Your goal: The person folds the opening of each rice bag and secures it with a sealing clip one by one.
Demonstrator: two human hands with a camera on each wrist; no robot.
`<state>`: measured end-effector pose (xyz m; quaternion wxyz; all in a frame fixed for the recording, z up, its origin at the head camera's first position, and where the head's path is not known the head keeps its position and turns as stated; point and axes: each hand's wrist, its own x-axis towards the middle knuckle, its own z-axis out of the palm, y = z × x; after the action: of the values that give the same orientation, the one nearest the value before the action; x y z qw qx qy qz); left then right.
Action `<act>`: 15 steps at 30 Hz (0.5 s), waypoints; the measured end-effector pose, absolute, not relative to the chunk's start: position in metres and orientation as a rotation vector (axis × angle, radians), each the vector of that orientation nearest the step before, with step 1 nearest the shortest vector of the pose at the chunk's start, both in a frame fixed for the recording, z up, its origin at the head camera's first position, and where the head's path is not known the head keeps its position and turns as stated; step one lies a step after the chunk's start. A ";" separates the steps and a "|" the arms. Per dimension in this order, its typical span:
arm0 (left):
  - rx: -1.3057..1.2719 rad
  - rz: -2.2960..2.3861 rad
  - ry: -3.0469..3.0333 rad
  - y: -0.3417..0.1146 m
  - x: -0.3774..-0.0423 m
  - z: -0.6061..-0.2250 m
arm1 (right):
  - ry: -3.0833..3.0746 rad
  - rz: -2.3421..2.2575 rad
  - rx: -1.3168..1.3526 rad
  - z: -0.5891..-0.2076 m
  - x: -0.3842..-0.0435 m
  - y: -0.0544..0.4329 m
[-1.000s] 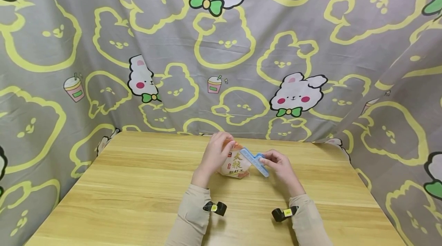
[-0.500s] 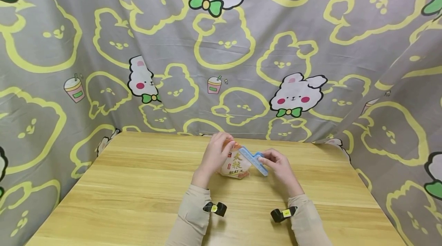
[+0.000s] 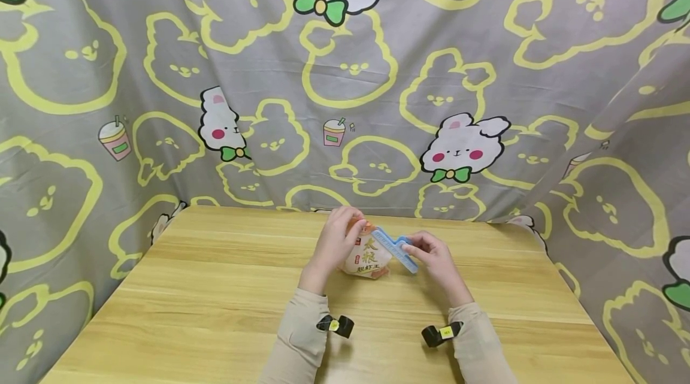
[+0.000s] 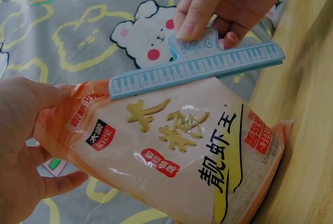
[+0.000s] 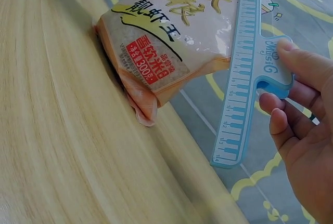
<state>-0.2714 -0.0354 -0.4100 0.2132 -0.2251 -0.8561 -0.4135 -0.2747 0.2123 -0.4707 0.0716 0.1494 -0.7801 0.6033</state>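
A small orange-and-white bag of rice stands on the wooden table, its printed front facing up toward me. My left hand grips the bag's top corner between thumb and fingers. In my right hand is a light blue clip with piano keys and the word "Music" printed on it; thumb and fingers pinch its handle. The long bar of the clip slants along the bag's upper right side, overlapping that edge in the left wrist view, while its lower end sticks out past the bag.
The wooden table reaches back to a grey curtain with yellow outlines and cartoon rabbits. More curtain hangs at both sides. Black wrist cameras sit on both sleeves.
The clip and my right hand have shifted slightly left and up along the bag's edge. My left hand and the bag stay nearly still.
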 end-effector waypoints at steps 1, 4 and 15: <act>-0.624 -1.152 -2.377 -0.035 -0.271 -0.410 | -2.343 1.811 0.451 -0.471 -0.275 0.212; -0.623 -1.152 -2.376 -0.035 -0.271 -0.410 | -2.348 1.788 0.460 -0.472 -0.276 0.213; -0.638 -1.134 -2.367 -0.036 -0.273 -0.411 | -2.445 1.721 0.421 -0.465 -0.274 0.213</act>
<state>-0.2731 -0.0363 -0.4110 0.2187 -0.2307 -0.8551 -0.4097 -0.2737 0.2134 -0.4648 0.0611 0.1391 -0.8083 0.5688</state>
